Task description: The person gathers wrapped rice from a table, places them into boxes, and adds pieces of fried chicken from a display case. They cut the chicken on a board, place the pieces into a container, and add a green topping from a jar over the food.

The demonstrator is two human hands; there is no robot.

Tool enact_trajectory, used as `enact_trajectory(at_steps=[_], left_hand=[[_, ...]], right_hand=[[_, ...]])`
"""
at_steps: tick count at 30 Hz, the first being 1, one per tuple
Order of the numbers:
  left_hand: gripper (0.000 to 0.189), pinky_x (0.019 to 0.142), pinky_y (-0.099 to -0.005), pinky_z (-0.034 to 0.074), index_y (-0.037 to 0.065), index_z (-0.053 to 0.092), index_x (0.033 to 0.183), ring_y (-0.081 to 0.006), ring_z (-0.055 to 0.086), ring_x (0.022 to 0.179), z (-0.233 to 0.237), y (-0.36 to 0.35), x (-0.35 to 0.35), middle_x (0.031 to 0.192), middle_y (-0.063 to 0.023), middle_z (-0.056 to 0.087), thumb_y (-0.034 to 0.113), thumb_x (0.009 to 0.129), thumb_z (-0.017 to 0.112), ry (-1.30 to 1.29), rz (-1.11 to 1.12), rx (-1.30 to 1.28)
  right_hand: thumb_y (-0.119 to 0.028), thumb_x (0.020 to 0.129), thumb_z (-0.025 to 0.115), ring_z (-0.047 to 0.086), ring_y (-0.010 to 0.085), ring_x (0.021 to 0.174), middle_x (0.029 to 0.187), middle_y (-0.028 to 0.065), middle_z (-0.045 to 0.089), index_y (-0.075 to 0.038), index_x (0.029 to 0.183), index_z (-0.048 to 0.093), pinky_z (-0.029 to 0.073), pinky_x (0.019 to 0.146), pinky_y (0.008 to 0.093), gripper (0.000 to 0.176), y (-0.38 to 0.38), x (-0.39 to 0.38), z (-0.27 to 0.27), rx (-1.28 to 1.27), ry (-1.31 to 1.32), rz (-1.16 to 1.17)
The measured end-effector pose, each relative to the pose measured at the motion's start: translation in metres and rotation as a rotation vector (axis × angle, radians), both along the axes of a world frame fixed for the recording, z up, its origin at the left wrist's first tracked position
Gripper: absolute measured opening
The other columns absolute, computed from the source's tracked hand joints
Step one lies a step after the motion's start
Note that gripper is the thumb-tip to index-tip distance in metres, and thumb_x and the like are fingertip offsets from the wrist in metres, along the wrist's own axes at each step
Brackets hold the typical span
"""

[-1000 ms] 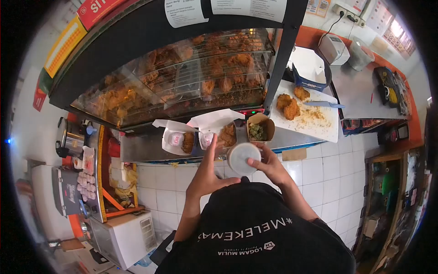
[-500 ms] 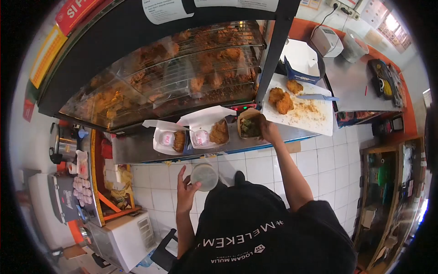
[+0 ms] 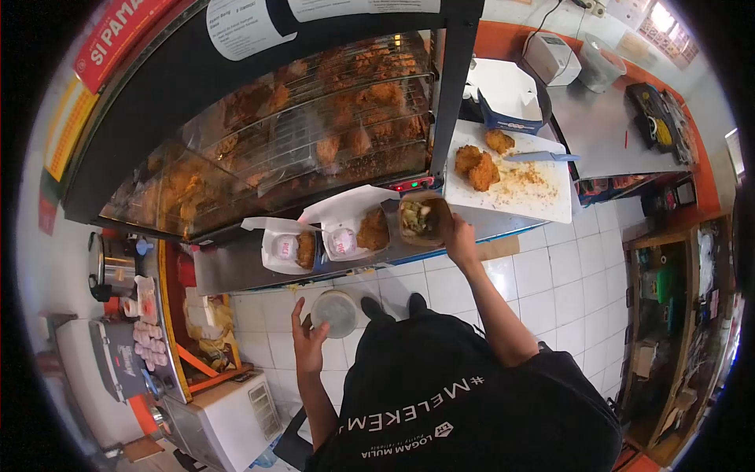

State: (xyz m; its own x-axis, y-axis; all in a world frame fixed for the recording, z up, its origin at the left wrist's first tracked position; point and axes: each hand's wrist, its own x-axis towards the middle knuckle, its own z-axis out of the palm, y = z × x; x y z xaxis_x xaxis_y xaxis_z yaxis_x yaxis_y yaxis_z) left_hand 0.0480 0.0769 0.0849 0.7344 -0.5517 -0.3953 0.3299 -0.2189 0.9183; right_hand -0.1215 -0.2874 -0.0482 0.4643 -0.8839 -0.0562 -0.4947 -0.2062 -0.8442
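**Lid in my left, bowl in my right**

At the far left, a round steel pot [image 3: 110, 263] stands on a side shelf, its wall shiny and curved.

My left hand [image 3: 308, 346] is low, in front of the white tiled wall under the counter. Its thumb and fingertips pinch the edge of a round plastic lid [image 3: 334, 312], a flat, cloudy, translucent disc held face up.

Above it runs the steel ledge [image 3: 236, 271], smooth and dull grey, under the glass warmer [image 3: 291, 134], where crusty golden fried chicken lies on wire racks.

2 white paper boxes sit open on that ledge, side by side. The left box [image 3: 285, 248] and the right box [image 3: 354, 230] each hold 1 round wrapped portion and 1 knobbly brown piece of chicken, with their flaps folded back.

Just right of them is the brown paper bowl [image 3: 421, 216], round-rimmed and filled with pale and green chopped bits. My right hand [image 3: 458, 237] is closed on its right rim, at the ledge's edge; I cannot tell if its base rests on the steel.

Further right lies a white cutting board [image 3: 543, 200], flat and rectangular, scattered with crumbs. 3 fried pieces [image 3: 478, 167] sit near its left end, and a knife [image 3: 543, 156] lies beside them.
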Motion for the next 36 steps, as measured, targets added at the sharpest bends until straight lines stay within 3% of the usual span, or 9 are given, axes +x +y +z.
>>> enact_trajectory(at_steps=[4, 7, 10, 13, 19, 23, 29, 32, 36], left_hand=[[0.087, 0.091, -0.0331, 0.049, 0.013, 0.027, 0.160, -0.0235, 0.058, 0.116, -0.001, -0.001, 0.003, 0.134, -0.0208, 0.057, 0.022, 0.089, 0.078, -0.039, -0.047, 0.007], [0.086, 0.092, -0.0328, 0.048, 0.013, 0.028, 0.159, -0.0229, 0.059, 0.114, 0.002, -0.003, 0.002, 0.133, -0.0199, 0.057, 0.023, 0.089, 0.077, -0.044, -0.054, 0.009], [0.083, 0.093, -0.0328, 0.049, 0.012, 0.030, 0.158, -0.0222, 0.060, 0.113, -0.008, -0.002, 0.003, 0.130, -0.0190, 0.058, 0.018, 0.090, 0.076, -0.047, -0.083, -0.017], [0.080, 0.095, -0.0330, 0.049, 0.011, 0.031, 0.157, -0.0217, 0.060, 0.114, -0.015, 0.002, 0.002, 0.129, -0.0183, 0.059, 0.012, 0.091, 0.074, -0.042, -0.121, -0.006], [0.072, 0.095, -0.0320, 0.052, 0.004, 0.036, 0.153, -0.0200, 0.063, 0.112, -0.045, -0.005, -0.006, 0.132, -0.0178, 0.057, 0.009, 0.092, 0.074, 0.072, -0.211, 0.080], [0.071, 0.093, -0.0340, 0.054, 0.003, 0.042, 0.150, -0.0217, 0.063, 0.114, -0.100, -0.019, -0.016, 0.138, -0.0152, 0.055, 0.009, 0.089, 0.079, 0.267, -0.242, 0.080], [0.072, 0.094, -0.0373, 0.055, 0.008, 0.040, 0.148, -0.0243, 0.061, 0.118, -0.205, -0.065, -0.042, 0.134, -0.0100, 0.056, 0.013, 0.088, 0.081, 0.447, -0.401, 0.177], [0.065, 0.089, -0.0395, 0.057, 0.012, 0.044, 0.140, -0.0242, 0.063, 0.114, -0.298, -0.087, -0.058, 0.124, -0.0091, 0.060, 0.015, 0.087, 0.083, 0.663, -0.250, 0.084], [0.054, 0.085, -0.0406, 0.061, 0.013, 0.053, 0.129, -0.0192, 0.064, 0.090, -0.359, -0.143, -0.068, 0.106, -0.0047, 0.062, 0.021, 0.086, 0.085, 0.804, 0.026, 0.220]], right_hand=[[-0.005, 0.088, 0.059, 0.067, 0.0490, 0.091, 0.094, 0.0297, 0.069, 0.002, 0.104, 0.067, 0.056, 0.080, 0.0535, 0.019, 0.002, -0.002, -0.002, -0.073, 0.106, 0.028], [-0.011, 0.099, 0.052, 0.073, 0.0404, 0.070, 0.081, 0.0287, 0.070, 0.006, 0.103, 0.066, 0.059, 0.064, 0.0474, 0.022, 0.005, -0.003, -0.003, -0.167, -0.116, 0.048], [-0.010, 0.099, 0.052, 0.074, 0.0397, 0.070, 0.079, 0.0275, 0.070, 0.006, 0.102, 0.066, 0.060, 0.064, 0.0471, 0.021, 0.006, -0.002, 0.007, 0.017, -0.107, -0.009], [-0.006, 0.088, 0.061, 0.067, 0.0501, 0.089, 0.092, 0.0285, 0.070, 0.001, 0.108, 0.067, 0.056, 0.079, 0.0526, 0.022, 0.006, -0.002, -0.011, 0.018, -0.080, -0.052], [-0.009, 0.089, 0.060, 0.066, 0.0510, 0.091, 0.090, 0.0298, 0.069, 0.002, 0.102, 0.067, 0.053, 0.079, 0.0551, 0.019, 0.010, -0.005, 0.008, -0.034, -0.047, -0.117], [-0.009, 0.087, 0.061, 0.065, 0.0511, 0.093, 0.091, 0.0305, 0.068, 0.001, 0.103, 0.067, 0.054, 0.081, 0.0545, 0.019, -0.003, -0.008, -0.023, -0.040, -0.048, -0.099], [-0.008, 0.093, 0.056, 0.065, 0.0498, 0.093, 0.091, 0.0300, 0.069, 0.001, 0.104, 0.068, 0.054, 0.080, 0.0547, 0.018, -0.005, -0.013, 0.006, -0.042, -0.009, -0.091], [-0.014, 0.097, 0.055, 0.065, 0.0502, 0.090, 0.090, 0.0304, 0.068, 0.001, 0.104, 0.067, 0.052, 0.079, 0.0568, 0.021, 0.002, -0.014, 0.016, -0.013, 0.072, -0.059], [-0.014, 0.099, 0.052, 0.067, 0.0498, 0.088, 0.095, 0.0316, 0.068, 0.002, 0.111, 0.065, 0.053, 0.078, 0.0528, 0.025, -0.001, -0.019, -0.017, 0.008, 0.150, -0.068]])
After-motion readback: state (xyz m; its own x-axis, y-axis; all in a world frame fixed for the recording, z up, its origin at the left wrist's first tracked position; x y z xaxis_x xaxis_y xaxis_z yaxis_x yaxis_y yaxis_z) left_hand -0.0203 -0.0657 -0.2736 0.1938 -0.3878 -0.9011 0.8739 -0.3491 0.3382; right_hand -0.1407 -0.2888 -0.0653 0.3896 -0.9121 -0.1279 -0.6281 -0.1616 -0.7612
